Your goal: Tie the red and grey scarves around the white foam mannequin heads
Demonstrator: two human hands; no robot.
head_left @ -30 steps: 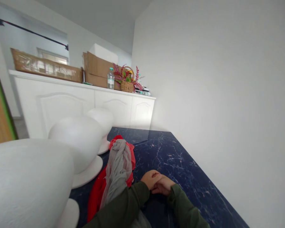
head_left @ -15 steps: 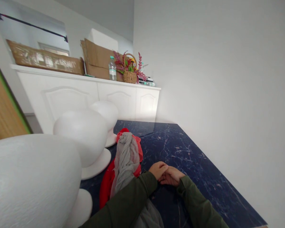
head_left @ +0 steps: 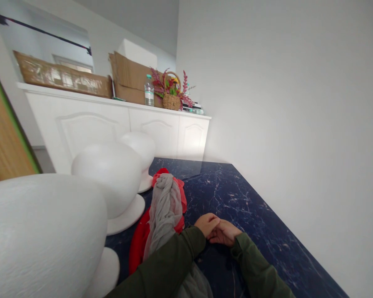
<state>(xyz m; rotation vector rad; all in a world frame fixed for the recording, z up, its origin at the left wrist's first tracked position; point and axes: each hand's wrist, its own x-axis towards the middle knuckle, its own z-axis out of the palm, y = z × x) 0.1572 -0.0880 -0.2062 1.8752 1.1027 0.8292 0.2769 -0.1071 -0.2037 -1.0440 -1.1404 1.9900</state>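
My left hand (head_left: 207, 224) and my right hand (head_left: 226, 232) rest together over the dark blue marbled tabletop (head_left: 251, 207). The left fingers lie over the right ones, and both hands look closed on each other. Nothing shows in either, though the inner fingers are partly hidden. Beside my left hand lies a twisted grey scarf (head_left: 165, 203), running under my left sleeve. Bright red cloth (head_left: 139, 242) sticks out beneath and beside the scarf. Three white foam heads (head_left: 107, 178) stand in a row on flared bases to the left of the cloth.
A white cabinet (head_left: 93, 128) stands behind the table. On top are cardboard boxes (head_left: 130, 78), a plastic bottle (head_left: 149, 91) and a wicker flower basket (head_left: 171, 101). A plain wall (head_left: 282, 103) borders the table's right side. A wooden panel (head_left: 6, 136) leans at far left.
The view has shifted very slightly. My hands remain folded together in the same place, and the scarf and foam heads have not moved.
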